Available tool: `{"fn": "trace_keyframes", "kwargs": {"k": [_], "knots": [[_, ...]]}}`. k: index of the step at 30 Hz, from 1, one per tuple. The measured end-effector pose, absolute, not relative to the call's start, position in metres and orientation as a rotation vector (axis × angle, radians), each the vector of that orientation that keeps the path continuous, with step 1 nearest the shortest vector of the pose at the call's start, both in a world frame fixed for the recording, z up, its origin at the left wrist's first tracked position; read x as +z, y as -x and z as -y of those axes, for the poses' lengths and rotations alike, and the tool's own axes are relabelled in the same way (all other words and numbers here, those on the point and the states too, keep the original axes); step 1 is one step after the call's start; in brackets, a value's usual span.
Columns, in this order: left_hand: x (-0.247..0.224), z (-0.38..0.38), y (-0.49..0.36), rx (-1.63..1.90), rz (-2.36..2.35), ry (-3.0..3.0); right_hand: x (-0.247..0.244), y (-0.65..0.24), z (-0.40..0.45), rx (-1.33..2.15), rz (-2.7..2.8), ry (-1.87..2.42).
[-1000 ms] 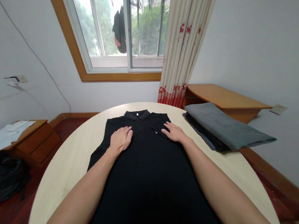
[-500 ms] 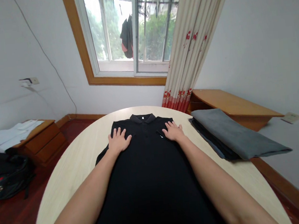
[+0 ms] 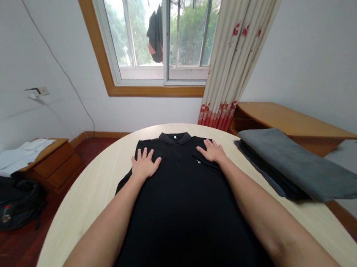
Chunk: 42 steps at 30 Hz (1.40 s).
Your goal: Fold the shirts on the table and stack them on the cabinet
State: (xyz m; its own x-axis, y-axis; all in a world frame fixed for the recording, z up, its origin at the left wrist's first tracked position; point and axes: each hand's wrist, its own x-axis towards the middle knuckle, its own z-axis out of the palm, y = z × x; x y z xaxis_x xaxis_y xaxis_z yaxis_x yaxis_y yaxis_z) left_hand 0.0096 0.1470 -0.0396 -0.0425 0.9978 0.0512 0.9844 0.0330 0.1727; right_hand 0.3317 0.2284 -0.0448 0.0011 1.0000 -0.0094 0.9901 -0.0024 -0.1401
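A black polo shirt [image 3: 180, 184] lies face up on the round pale table [image 3: 85, 190], its collar at the far edge and a small white logo on the right chest. On the shirt's left chest, below the shoulder, my left hand [image 3: 144, 163] rests flat with its fingers spread. My right hand [image 3: 213, 150] lies on the right chest by the shoulder, fingers apart, just above the logo. Neither hand holds anything. The lower part of the shirt blends into dark cloth near my body.
Folded grey and dark clothes [image 3: 279, 157] lie on the table's right side, overhanging its edge. Behind them stands a wooden desk [image 3: 291, 117]. A low cabinet with papers [image 3: 54, 163] and a black bag [image 3: 13, 201] are at the left.
The view has shifted slightly. My right hand's fingers have moved a little on the cloth, and the fabric near the logo looks more creased. My left hand stays flat in place.
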Motion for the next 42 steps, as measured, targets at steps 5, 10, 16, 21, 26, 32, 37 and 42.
{"fn": "trace_keyframes", "kwargs": {"k": [5, 10, 16, 21, 26, 32, 37, 42], "knots": [[-0.039, -0.157, -0.01, 0.216, -2.193, -2.105, -0.047, -0.337, -0.246, 0.137, 2.149, 2.136], [-0.04, -0.161, -0.009, 0.205, -2.184, -2.124, -0.047, -0.339, -0.253, 0.103, 2.154, 2.119], [-0.036, -0.158, -0.01, 0.168, -2.182, -2.113, -0.032, -0.327, -0.237, 0.196, 2.122, 2.266], [-0.028, -0.152, -0.019, 0.115, -2.258, -2.126, -0.018, -0.304, -0.195, 0.255, 2.184, 2.205], [-0.025, -0.117, -0.036, 0.166, -2.272, -2.377, -0.025, -0.308, -0.129, 0.281, 2.297, 2.035], [-0.033, -0.051, -0.024, 0.127, -2.121, -2.358, -0.041, -0.345, -0.072, 0.092, 2.206, 2.058], [-0.032, -0.003, 0.011, 0.058, -2.082, -2.285, -0.043, -0.36, -0.043, 0.091, 2.135, 2.127], [-0.031, 0.044, 0.04, 0.058, -2.152, -2.127, -0.042, -0.364, -0.011, 0.124, 2.07, 2.202]]}}
